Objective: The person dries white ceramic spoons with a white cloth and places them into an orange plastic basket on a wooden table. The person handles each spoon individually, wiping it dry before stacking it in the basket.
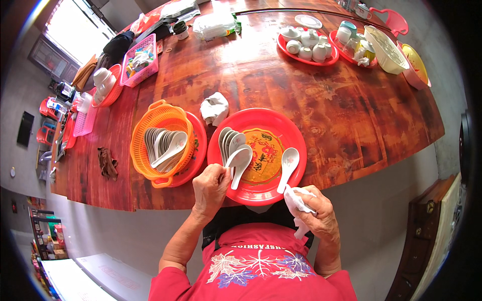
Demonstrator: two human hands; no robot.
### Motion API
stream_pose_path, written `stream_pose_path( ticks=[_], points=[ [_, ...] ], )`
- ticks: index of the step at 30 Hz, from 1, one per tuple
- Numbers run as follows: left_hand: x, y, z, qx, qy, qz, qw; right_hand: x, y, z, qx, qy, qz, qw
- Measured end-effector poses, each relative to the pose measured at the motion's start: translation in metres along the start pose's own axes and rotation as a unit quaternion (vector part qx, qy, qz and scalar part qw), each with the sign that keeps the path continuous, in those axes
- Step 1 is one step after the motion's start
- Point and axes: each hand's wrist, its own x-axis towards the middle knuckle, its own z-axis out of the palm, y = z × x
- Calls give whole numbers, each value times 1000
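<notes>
My left hand (210,189) is closed at the near left rim of a red round tray (296,128), its fingertips pinching the handle of a white soup spoon (236,159). Other white spoons (227,139) lie nested beside it on the tray's left side. My right hand (321,213) grips a crumpled white cloth (297,200) at the near right rim. By that cloth lies the handle end of a single white spoon (289,159); whether the fingers touch it is hidden. An orange basket (159,116) left of the tray holds a row of stacked white spoons (173,143).
Under the orange basket sits another red tray (198,135). A crumpled white cloth (215,108) and a brown rag (107,163) lie on the wooden table (241,85). Teaware fills a red tray (321,62) at the far right; a pink basket (128,75) stands far left.
</notes>
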Motion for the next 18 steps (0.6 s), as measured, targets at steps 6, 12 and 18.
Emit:
stream_pose_path(
  ticks=[6, 12, 18],
  points=[
    [-1, -16, -1, -322, -71, -314, 890, -3, 3, 2, 28, 8, 9, 1000],
    [-3, -24, -10, -438, -72, -437, 782, -3, 6, 3, 27, -5, 14, 1000],
    [2, -10, -9, -538, -81, -447, 710, 1, -1, 4, 18, -11, 25, 999]
  ],
)
